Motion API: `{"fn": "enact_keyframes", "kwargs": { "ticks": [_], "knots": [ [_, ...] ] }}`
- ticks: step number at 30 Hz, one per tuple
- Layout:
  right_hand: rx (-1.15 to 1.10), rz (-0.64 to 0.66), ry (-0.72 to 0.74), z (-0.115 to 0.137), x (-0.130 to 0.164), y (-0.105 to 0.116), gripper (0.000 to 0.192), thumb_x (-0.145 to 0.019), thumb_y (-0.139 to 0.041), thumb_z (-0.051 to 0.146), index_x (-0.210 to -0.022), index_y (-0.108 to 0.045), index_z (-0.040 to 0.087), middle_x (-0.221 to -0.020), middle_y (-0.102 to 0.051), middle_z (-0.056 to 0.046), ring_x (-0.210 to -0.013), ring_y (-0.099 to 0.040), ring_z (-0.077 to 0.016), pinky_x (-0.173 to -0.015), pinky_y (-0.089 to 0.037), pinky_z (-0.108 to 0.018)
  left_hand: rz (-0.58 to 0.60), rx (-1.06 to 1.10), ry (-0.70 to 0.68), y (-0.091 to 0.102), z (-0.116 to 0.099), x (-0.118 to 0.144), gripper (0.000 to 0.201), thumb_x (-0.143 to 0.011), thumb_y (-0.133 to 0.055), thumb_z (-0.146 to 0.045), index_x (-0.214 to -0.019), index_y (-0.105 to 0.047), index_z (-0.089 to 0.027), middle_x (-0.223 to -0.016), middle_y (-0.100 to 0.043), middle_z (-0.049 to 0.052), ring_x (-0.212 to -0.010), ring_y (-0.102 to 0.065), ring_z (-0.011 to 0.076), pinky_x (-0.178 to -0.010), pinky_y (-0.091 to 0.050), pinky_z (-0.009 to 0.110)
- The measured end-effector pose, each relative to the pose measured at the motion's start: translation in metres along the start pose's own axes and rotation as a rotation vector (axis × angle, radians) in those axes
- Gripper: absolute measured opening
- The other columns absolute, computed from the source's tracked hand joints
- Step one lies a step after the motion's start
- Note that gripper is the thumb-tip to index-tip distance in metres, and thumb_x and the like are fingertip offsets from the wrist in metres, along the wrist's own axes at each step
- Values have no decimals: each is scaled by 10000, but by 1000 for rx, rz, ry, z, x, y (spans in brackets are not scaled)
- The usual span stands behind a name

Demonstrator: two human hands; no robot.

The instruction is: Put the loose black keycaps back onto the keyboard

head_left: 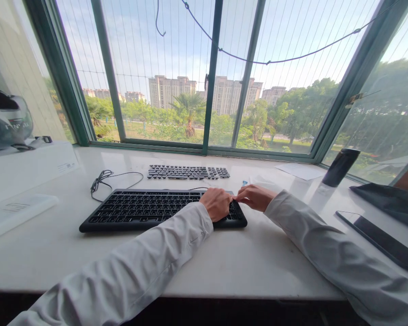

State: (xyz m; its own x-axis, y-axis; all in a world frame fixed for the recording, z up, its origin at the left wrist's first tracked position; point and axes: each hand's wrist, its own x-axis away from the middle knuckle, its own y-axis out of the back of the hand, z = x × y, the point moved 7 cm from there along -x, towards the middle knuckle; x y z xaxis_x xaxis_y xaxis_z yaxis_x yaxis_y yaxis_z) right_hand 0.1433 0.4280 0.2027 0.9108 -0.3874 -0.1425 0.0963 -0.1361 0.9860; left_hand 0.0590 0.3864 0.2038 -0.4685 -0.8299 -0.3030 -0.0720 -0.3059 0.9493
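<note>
A black keyboard [139,210] lies on the white surface, its key positions showing as bare sockets without caps. Behind it, loose black keycaps [180,172] are laid out in rows like a keyboard's layout. My left hand [216,204] is closed over the right end of the keyboard, knuckles up, its fingertips turned out of sight. From the right, my right hand [255,197] reaches to the keyboard's upper right corner with fingers pressed together. The fingertips of both hands meet there. Whatever is between them is too small or hidden to make out.
A coiled black cable [102,181] lies left of the keycaps. At right are a dark cylinder [342,166], a phone-like black slab [377,235], dark cloth [391,203] and paper [299,171]. A helmet [7,120] rests on a white box [27,163] at left. Windows stand behind.
</note>
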Motion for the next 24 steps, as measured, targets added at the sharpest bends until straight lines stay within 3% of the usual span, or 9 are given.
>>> {"fn": "enact_keyframes", "kwargs": {
  "ticks": [6,12,17,22,24],
  "knots": [
    [-71,-100,-1,-9,8,-4,350,-924,-356,313,-983,-686,210,-723,-663,-72,-691,-590,-144,-654,-403,-247,-38,20,11,0,3,1,319,-848,-357,-226,-880,-672,-192,-807,-681,94,-743,-634,216,-667,-458,328],
    [-14,-262,-120,-26,15,5,329,-901,-400,268,-1139,-626,247,-754,-691,-44,-677,-593,-141,-752,-394,-290,-69,-31,101,2,18,0,259,-771,-411,-173,-790,-668,-146,-782,-670,117,-746,-634,241,-648,-452,340],
    [48,-148,-120,-19,13,-2,289,-863,-454,258,-1023,-694,280,-607,-653,-33,-529,-523,-122,-684,-378,-285,-65,-29,151,0,27,1,252,-764,-415,-176,-785,-663,-138,-785,-662,129,-768,-633,252,-642,-445,348],
    [64,-144,-141,-20,13,-2,298,-860,-442,232,-992,-702,294,-583,-638,-16,-518,-507,-115,-712,-376,-284,-52,-15,151,-1,26,1,253,-753,-430,-172,-808,-675,-136,-793,-662,131,-786,-633,250,-657,-453,347],
    [78,-197,-207,-25,14,1,295,-863,-436,245,-984,-702,292,-570,-631,-6,-521,-509,-115,-731,-378,-285,-45,-14,158,0,27,1,258,-748,-435,-169,-815,-681,-134,-796,-663,134,-792,-634,251,-663,-459,348]
  ]
}}
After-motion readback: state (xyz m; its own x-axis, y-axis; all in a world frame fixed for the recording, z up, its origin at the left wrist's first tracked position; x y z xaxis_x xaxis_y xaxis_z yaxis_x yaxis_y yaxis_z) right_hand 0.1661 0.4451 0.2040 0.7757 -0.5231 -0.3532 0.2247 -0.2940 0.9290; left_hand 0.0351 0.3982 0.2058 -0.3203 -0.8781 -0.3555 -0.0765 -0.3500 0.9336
